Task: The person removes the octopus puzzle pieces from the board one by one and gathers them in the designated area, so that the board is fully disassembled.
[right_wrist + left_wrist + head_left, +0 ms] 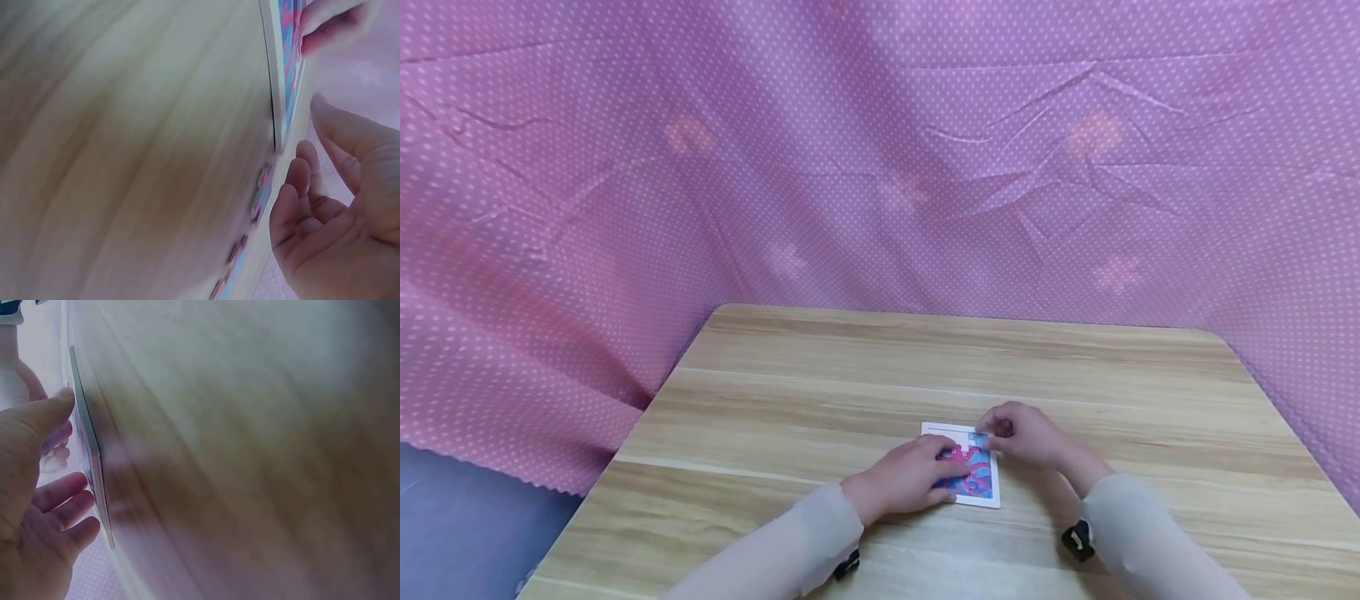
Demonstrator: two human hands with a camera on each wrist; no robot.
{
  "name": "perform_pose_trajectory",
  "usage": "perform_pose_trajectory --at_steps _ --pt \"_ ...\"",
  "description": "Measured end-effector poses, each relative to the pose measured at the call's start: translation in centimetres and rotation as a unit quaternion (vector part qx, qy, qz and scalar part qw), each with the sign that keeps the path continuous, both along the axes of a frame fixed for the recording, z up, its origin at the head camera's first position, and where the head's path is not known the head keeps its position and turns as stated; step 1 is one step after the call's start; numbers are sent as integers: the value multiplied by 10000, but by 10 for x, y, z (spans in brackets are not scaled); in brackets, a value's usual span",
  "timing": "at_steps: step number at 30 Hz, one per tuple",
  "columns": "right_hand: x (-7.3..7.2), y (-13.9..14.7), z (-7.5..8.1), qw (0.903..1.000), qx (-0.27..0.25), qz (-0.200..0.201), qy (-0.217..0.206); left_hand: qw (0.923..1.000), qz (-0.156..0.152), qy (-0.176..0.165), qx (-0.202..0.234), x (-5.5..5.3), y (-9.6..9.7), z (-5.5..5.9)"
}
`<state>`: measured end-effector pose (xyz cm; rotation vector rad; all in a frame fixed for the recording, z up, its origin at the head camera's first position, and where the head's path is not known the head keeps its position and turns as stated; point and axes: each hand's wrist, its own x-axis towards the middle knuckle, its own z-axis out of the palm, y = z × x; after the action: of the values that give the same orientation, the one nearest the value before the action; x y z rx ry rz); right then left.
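Observation:
A small jigsaw board [997,483] with a white border and a pink and blue picture lies on the table. White backing shows in its upper left part. My left hand [904,477] comes from the left and rests its extended fingers over the picture; in the left wrist view the thumb [59,403] lies at the board's edge. My right hand [1026,433] is at the top right corner, fingers loosely bent with the tips at the border. In the right wrist view its thumb and fingers stand apart with nothing between them. Both hands hide parts of the picture.
In the right wrist view, several jigsaw pieces [259,197] with knobbed edges lie on the wood beyond the board's end. The wooden table [775,400] reaches back to a pink dotted curtain [880,167]. A black wrist device [1078,540] hangs below the right sleeve.

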<state>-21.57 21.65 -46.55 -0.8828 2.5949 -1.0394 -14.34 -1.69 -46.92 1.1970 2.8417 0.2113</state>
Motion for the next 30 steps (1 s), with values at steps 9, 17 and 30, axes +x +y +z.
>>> perform_pose_trajectory --at_steps 9,17,30 --pt "1 -11 0 9991 298 309 63 9999 11 -38 -150 0 1 1" --pt "2 -14 1 9989 399 255 12 9998 -27 24 -194 -1 2 3" --pt "0 -16 5 9993 338 114 -147 9998 68 -30 -175 -2 2 3"
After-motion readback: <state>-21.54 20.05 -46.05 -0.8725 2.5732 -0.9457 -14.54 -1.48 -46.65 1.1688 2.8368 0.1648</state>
